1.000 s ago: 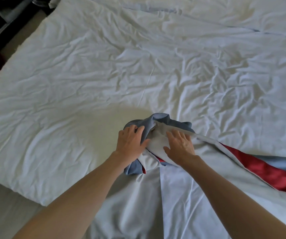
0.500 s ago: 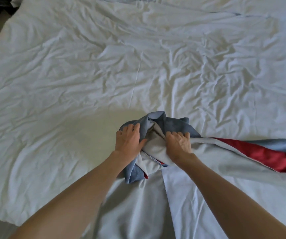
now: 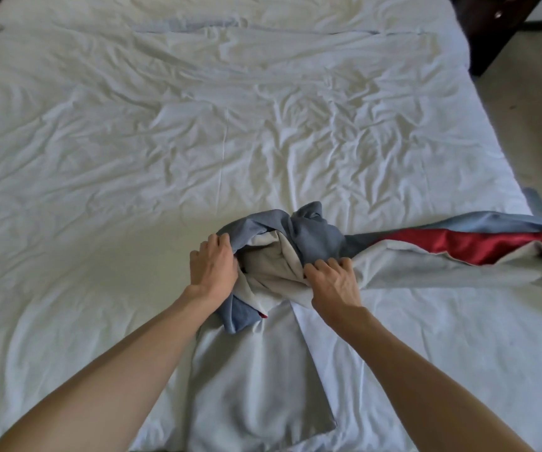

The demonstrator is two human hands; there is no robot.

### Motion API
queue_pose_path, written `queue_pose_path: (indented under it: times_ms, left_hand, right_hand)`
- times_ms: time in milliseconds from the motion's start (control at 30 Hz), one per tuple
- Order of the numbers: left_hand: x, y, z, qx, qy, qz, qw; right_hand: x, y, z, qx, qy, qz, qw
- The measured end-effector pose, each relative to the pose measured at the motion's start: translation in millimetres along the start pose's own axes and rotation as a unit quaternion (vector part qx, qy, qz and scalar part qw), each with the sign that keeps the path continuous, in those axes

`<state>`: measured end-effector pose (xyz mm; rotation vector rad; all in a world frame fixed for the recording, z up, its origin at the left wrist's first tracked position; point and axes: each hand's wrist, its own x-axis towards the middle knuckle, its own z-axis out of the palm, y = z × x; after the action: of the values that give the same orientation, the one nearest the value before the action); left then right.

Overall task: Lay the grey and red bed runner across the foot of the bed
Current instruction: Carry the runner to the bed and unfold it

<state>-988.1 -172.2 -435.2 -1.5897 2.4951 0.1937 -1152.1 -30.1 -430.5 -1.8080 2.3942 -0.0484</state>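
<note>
Left to right:

- Bed [image 3: 132, 141]: the half toward 9 o'clock has no runner on it, just creased white sheet. My view has swung right since a second ago, so the bed's 3 o'clock edge and the floor [image 3: 530, 93] now show.
- Left hand [image 3: 212, 267]: at 9 o'clock of the bunch, fingers curled over its grey edge and gripping it. It has shifted outward. It was nearly touching the right hand a second ago and now sits apart from it.
- Runner [image 3: 312, 236]: still bunched at mid-bed near the foot, but the bunch has opened. The pale lining now shows between my hands where it was a tight grey wad.
- Right hand [image 3: 335, 282]: at 4 o'clock of the bunch, knuckles up, fingers clenched into the pale lining and holding it.
- Red band [image 3: 465, 244]: more of it shows than before. This tail runs from the bunch toward 3 o'clock and reaches the bed edge, where a bit of grey hangs over. It is twisted, with the lining folded up along the near side.

My read is that the spread has started but is one-sided. The right tail is out but not flat, and the left length is still inside the bunch. Next I'd carry the left-hand edge out toward 9 o'clock, then turn the lining under. The risk I see is dragging the right tail back off its edge as I pull.
</note>
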Motion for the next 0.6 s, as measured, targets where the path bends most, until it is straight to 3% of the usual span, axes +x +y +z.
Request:
queue_pose_path:
  times_ms: [333,533,600]
  left_hand:
    - [-87.7,44.0,-4.5,0.024,0.062,0.065,0.996]
    - [-124.2,67.7,-7.8,0.024,0.096,0.148,0.984]
    - [-132.6,75.9,0.1,0.029,0.075,0.184,0.980]
  right_hand:
    - [-101.7,20.1,-6.4,-0.019,0.025,0.002,0.999]
    - [-169.0,52.3,3.9,-0.047,-0.034,0.022,0.998]
    - [-188.1,60.3,8.9,-0.056,-0.064,0.043,0.995]
